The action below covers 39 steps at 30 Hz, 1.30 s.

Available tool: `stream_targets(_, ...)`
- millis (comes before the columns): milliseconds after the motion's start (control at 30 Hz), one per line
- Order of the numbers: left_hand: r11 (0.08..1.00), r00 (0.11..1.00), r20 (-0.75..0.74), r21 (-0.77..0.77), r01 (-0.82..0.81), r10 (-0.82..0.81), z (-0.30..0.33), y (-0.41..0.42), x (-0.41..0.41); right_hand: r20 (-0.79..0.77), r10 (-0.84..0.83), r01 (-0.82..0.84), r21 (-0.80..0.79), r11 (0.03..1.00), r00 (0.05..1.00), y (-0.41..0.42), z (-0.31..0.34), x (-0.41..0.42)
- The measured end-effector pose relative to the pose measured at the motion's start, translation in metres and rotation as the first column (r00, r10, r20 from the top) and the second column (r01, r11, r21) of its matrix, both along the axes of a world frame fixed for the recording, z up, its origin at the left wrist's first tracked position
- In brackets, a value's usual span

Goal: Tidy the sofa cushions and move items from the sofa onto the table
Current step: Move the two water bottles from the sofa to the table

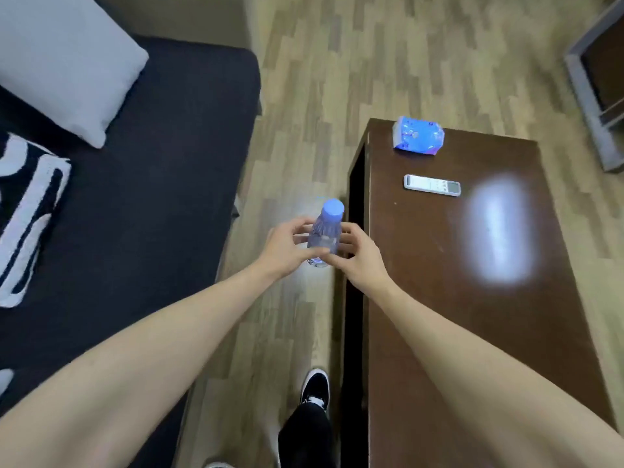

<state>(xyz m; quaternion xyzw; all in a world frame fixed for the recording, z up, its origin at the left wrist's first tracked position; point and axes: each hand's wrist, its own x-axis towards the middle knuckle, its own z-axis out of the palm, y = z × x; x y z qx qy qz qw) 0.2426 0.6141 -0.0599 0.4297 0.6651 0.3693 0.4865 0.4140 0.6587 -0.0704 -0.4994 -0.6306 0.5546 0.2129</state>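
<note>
A clear plastic water bottle (325,233) with a blue cap is held upright in the air over the floor gap between sofa and table. My left hand (287,246) grips its left side and my right hand (359,256) wraps its right side. The dark sofa (152,184) lies to the left, with a grey cushion (64,62) at its back and a black-and-white patterned cushion (27,217) at its left edge. The brown table (439,298) stands to the right, carrying a white remote control (432,185) and a blue tissue pack (418,135).
Wood-pattern floor (371,62) runs between sofa and table. My foot in a black-and-white shoe (315,388) stands close to the table's left side. A grey-framed piece of furniture (594,82) sits at the far right. A bright light reflection shows on the tabletop.
</note>
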Motion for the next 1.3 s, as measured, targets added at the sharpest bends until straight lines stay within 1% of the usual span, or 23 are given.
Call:
stream_targets(200, 0.987, 0.987, -0.001, -0.019, 0.159, -0.159, -0.019, 0.094, 0.112, 0.046, -0.227, 0.227, 0.014, 0.974, 0.973, 0.061, -0.02, 0.109)
stream_targets(367, 0.97, 0.967, -0.081, -0.02, 0.24, -0.241, -0.046, 0.16, 0.182, 0.115, -0.324, 0.319, 0.058, 0.946, 0.939, 0.111, -0.046, 0.177)
stream_targets(467, 0.967, 0.96, -0.114, -0.028, 0.255, -0.256, -0.061, 0.191, 0.206, 0.147, -0.349, 0.343, 0.066, 0.937, 0.925, 0.14, -0.062, 0.199)
stream_targets(633, 0.966, 0.954, -0.149, -0.069, 0.251, -0.259, -0.084, 0.236, 0.229, 0.172, -0.361, 0.353, 0.073, 0.933, 0.917, 0.185, -0.091, 0.216)
stream_targets(700, 0.965, 0.95, -0.168, -0.064, 0.256, -0.263, -0.087, 0.247, 0.232, 0.182, -0.371, 0.36, 0.091, 0.928, 0.911, 0.195, -0.096, 0.216)
stream_targets(767, 0.964, 0.949, -0.17, -0.064, 0.257, -0.264, -0.094, 0.257, 0.237, 0.187, -0.383, 0.375, 0.076, 0.924, 0.905, 0.207, -0.103, 0.218)
stream_targets(933, 0.967, 0.948, -0.188, -0.057, 0.249, -0.255, -0.101, 0.265, 0.248, 0.18, -0.412, 0.413, 0.033, 0.91, 0.893, 0.218, -0.115, 0.224)
stream_targets(1133, 0.969, 0.944, -0.215, -0.055, 0.243, -0.249, -0.1, 0.264, 0.245, 0.206, -0.393, 0.397, 0.026, 0.918, 0.896, 0.221, -0.113, 0.222)
stream_targets(1300, 0.963, 0.949, -0.173, -0.089, 0.253, -0.265, -0.092, 0.253, 0.239, 0.196, -0.425, 0.435, -0.011, 0.9, 0.884, 0.215, -0.102, 0.216)
